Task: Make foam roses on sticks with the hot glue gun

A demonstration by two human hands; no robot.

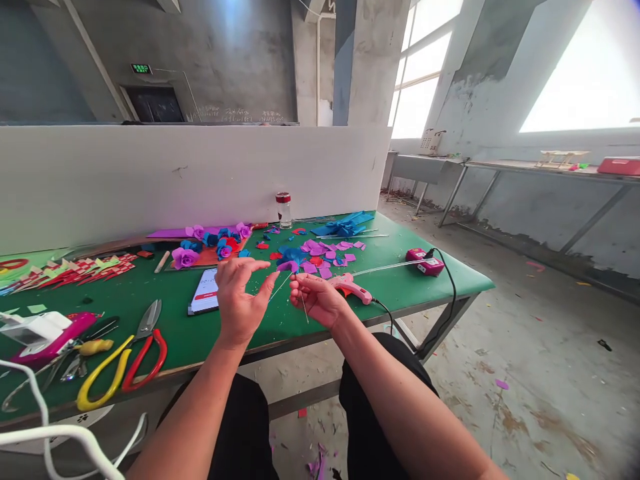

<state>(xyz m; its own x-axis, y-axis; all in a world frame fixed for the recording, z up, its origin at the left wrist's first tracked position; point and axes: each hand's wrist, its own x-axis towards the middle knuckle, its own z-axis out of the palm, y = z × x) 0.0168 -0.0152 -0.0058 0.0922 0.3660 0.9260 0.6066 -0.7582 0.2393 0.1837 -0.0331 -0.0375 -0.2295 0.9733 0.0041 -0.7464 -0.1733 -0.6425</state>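
My right hand is closed in a pinch on a thin wire stem, which hangs down below its fingers. At the stem's top, by the fingertips, sits a small purple paper petal. To the left of it my left hand is raised, thumb and fingers apart, with nothing between them. A pink hot glue gun lies just beyond my right hand, with a clear glue stick behind it. Loose purple paper petals and blue paper pieces are spread behind my hands.
On the green table are a phone, scissors, finished paper flowers, a red-lidded jar, blue crepe paper and a magenta power strip. White cables cross the near left. A white partition stands behind.
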